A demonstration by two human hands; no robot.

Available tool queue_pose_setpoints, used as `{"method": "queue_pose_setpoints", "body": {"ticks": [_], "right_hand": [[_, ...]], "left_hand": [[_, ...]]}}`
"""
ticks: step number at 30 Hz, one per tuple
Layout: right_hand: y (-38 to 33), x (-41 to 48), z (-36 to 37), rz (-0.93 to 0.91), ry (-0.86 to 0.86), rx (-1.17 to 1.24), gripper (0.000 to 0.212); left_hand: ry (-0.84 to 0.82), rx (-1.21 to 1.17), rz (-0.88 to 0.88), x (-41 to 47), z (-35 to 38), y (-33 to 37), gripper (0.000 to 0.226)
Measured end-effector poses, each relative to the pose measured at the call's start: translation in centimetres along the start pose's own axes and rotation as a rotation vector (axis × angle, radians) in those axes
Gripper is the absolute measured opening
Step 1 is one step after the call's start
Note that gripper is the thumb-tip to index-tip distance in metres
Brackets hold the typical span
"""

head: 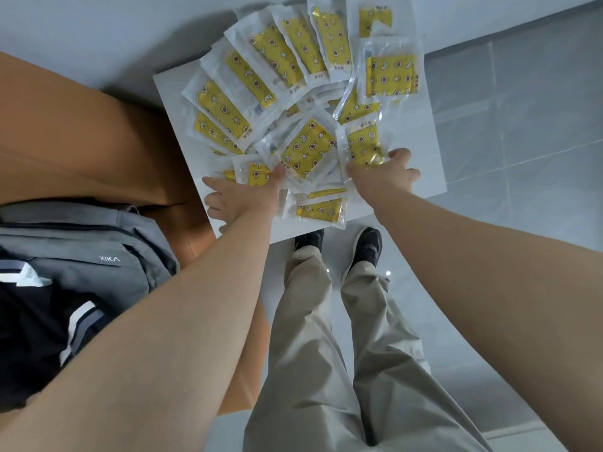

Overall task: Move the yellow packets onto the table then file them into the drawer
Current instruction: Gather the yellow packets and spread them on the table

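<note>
While the grey bag (98,243) reads XIKA, left hand (241,197) presses yellow packets (308,148), grip apart; right hand (383,176), grip unclear.

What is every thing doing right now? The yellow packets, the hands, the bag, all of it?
yellow packets, loose and overlapping in a messy heap on the table.
white table, carries the packets.
left hand, fingers spread, thumb on a packet.
right hand, on a packet's near end; grip unclear.
grey backpack, lying on an orange-brown surface.
black shoes, standing on the tiled floor.
</note>
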State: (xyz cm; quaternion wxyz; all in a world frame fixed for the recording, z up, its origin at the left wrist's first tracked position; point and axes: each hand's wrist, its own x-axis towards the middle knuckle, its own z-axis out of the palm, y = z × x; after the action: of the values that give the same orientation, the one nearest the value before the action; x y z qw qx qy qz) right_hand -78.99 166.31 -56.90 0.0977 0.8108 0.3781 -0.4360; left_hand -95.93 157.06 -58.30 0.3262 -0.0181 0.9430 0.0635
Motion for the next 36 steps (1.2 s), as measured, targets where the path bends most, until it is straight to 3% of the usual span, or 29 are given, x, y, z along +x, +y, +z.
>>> {"method": "queue_pose_setpoints", "body": {"ticks": [2,4,8,12,17,20,22,25,36], "right_hand": [[-0.4,-0.2,0.4,0.009,-0.005,-0.054,0.081],[-0.7,-0.3,0.7,0.048,-0.025,-0.078,0.089],[-1.0,-0.8,1.1,0.035,-0.067,0.065,0.085],[-1.1,-0.9,1.3,0.048,-0.066,0.173,0.084],[-1.2,-1.2,1.0,0.153,-0.107,0.341,0.077],[-1.2,-1.6,0.6,0.348,-0.106,0.527,0.068],[-1.1,-1.8,0.4,0.487,-0.113,0.651,0.051],[-1.1,-2.1,0.3,0.556,-0.185,0.765,0.026],[-0.9,-3.3,0.2,0.497,-0.328,0.97,0.029]], "left_hand": [[0.026,-0.003,-0.015,0.1,0.0,-0.1,0.142],[0.015,-0.058,-0.002,0.3,0.1,-0.4,0.126],[-0.056,-0.279,0.035,0.2,0.2,-1.0,0.102],[-0.06,-0.302,0.086,0.0,-0.3,-1.2,0.082],[-0.077,-0.36,0.133,-0.2,-0.7,-1.4,0.055],[-0.075,-0.408,0.148,-0.5,-0.8,-1.6,0.035],[-0.091,-0.446,0.153,-0.7,-0.8,-1.7,0.031],[-0.124,-0.48,0.154,-0.9,-1.0,-1.8,0.029],[-0.168,-0.605,0.161,-2.0,-2.7,-2.5,0.023]]}}
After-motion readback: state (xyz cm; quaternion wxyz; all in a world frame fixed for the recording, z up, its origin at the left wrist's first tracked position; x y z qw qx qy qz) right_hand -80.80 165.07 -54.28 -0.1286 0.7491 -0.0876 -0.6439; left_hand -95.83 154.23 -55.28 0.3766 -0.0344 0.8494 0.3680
